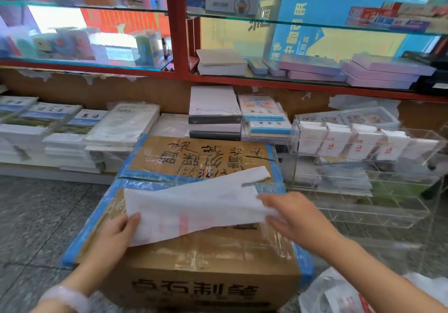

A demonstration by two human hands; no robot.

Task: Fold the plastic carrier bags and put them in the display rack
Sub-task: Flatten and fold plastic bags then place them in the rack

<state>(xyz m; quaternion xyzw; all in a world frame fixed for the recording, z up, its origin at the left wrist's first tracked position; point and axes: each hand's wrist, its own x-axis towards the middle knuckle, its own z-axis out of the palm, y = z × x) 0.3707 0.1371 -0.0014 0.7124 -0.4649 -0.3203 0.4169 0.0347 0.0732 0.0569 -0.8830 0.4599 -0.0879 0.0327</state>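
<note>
I see a white plastic carrier bag (pixel 194 206) lying flattened across the top of a taped cardboard box (pixel 201 264) at the centre of my view, its handle end reaching toward 1 o'clock and its near edge lifted off the cardboard. My left hand (pixel 114 237), at 7 o'clock from the bag's middle, pinches the bag's lower left corner, thumb on top of the plastic and the fingers hidden beneath it. My right hand (pixel 295 218), at 3 o'clock, lies over the bag's right end with its fingers fairly straight and laid on the plastic; I cannot tell whether the thumb grips underneath. A pale bracelet (pixel 65 298) sits on the left wrist. The box is closed, sealed with clear and blue tape, with handwriting across its lid. At 2 o'clock from the box stands a clear acrylic display rack (pixel 363 167): its top row of compartments holds folded white bags (pixel 339 140) standing side by side, with red print on them, and a tier below holds what looks like stacked flat plastic, too blurred through the acrylic to be sure. At 5 o'clock, on the floor beside the box, lies a loose heap of unfolded bags (pixel 339 295). At 10 o'clock, stacks of books (pixel 72 133) line a low ledge, and above, glass shelves (pixel 315 75) carry boxed stationery.
</note>
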